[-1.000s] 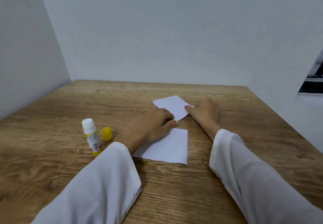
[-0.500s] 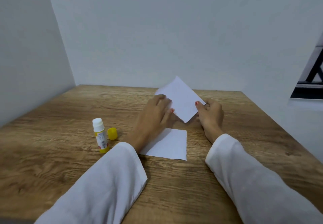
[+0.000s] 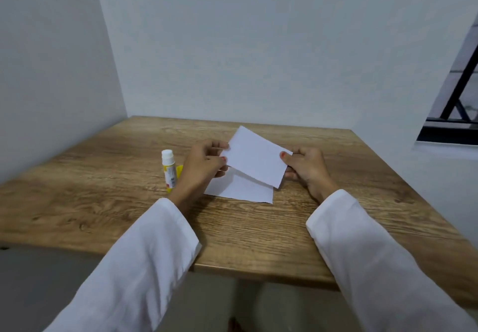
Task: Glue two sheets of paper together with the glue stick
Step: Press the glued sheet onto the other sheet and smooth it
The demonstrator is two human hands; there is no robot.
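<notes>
In the middle of the frame the left hand [image 3: 204, 166] and the right hand [image 3: 306, 167] hold one white sheet of paper [image 3: 256, 159] by its two side edges, tilted and lifted above the wooden worktop [image 3: 258, 233]. Just below it, a second white sheet [image 3: 240, 190] lies flat on the worktop, partly covered by the lifted one. Left of the left hand stands the glue stick [image 3: 168, 167], upright and uncapped. Its yellow cap [image 3: 179, 170] shows just behind the wrist. Both arms wear white sleeves [image 3: 144, 267].
</notes>
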